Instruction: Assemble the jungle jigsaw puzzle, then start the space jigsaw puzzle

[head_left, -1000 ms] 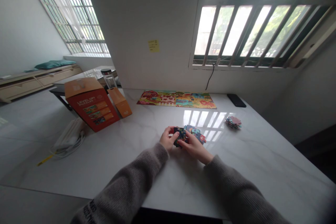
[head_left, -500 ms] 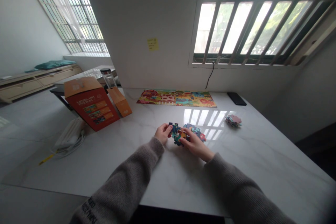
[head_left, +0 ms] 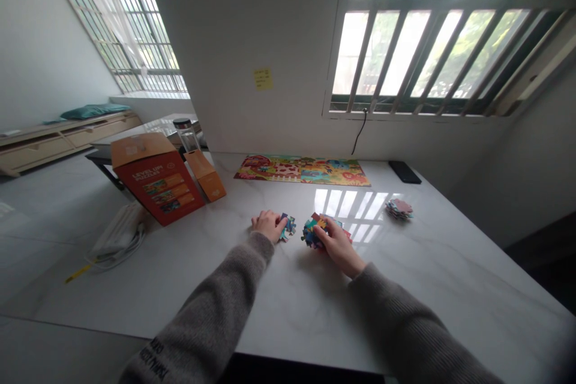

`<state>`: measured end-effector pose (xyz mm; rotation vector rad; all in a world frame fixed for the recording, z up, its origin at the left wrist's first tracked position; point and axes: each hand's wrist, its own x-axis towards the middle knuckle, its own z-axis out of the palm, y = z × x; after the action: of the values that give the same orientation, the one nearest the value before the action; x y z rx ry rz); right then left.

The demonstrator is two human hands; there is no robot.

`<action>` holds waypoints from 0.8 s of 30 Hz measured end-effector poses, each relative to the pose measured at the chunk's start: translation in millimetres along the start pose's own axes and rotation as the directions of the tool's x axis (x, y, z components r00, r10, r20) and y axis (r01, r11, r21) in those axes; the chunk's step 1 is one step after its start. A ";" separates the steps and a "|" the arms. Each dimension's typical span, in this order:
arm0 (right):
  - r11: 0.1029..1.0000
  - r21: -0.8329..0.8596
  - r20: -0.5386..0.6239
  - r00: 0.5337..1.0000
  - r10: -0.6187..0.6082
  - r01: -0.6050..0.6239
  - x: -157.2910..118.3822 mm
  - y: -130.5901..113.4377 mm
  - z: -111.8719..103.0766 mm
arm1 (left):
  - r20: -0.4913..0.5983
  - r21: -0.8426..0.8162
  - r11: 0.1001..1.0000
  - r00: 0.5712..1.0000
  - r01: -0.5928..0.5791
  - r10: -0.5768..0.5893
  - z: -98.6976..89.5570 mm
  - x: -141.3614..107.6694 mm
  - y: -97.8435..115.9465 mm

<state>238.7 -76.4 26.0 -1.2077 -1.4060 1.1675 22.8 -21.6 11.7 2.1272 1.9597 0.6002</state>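
Puzzle pieces (head_left: 314,231), multicoloured, sit gripped between thumb and fingers of the right hand (head_left: 336,244), above the marble-patterned table (head_left: 310,324). Left hand (head_left: 268,225), to their left, has its thumb on a blue piece (head_left: 288,228); whether it grips is unclear.

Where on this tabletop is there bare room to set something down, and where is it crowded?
The tabletop is bare between the two sleeves, between the left sleeve and white adapter, and nearer the wearer than the stacked pieces. It is crowded around the left hand, right hand and their puzzle pieces.
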 end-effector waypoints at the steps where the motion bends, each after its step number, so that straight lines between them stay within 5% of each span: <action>1: 1.000 0.006 -0.009 1.000 0.007 -0.007 0.2 -0.3 0.0 | 0.004 0.021 1.000 1.000 -0.015 0.015 0.3 -0.8 0.8; 6: 0.999 -0.030 -0.043 0.999 -0.018 0.016 3.1 3.0 -1.0 | -0.100 -0.008 0.999 0.994 -0.044 0.043 -0.2 -2.2 0.6; 9: 0.991 -0.078 -0.048 0.993 -0.109 0.105 5.3 7.1 -1.6 | -0.191 -0.215 0.967 0.977 -0.139 0.098 -4.5 -4.8 5.5; 14: 0.969 -0.166 0.008 0.983 -0.183 0.182 5.6 11.0 -0.4 | 0.002 -0.674 0.703 0.952 -0.226 0.307 -6.6 -20.7 27.8; 18: 0.968 -0.150 0.049 0.979 -0.196 0.201 4.8 12.1 1.5 | 0.016 -0.703 0.650 0.907 -0.289 0.420 -0.7 -30.8 36.9; 24: 0.951 -0.203 0.076 0.972 -0.224 0.235 4.2 14.7 4.6 | 0.044 -0.789 0.580 0.923 -0.202 0.382 5.1 -29.1 34.4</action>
<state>235.6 -71.7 11.1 -1.1262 -1.6948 0.9112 54.9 -53.4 16.1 1.8090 0.9200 1.0023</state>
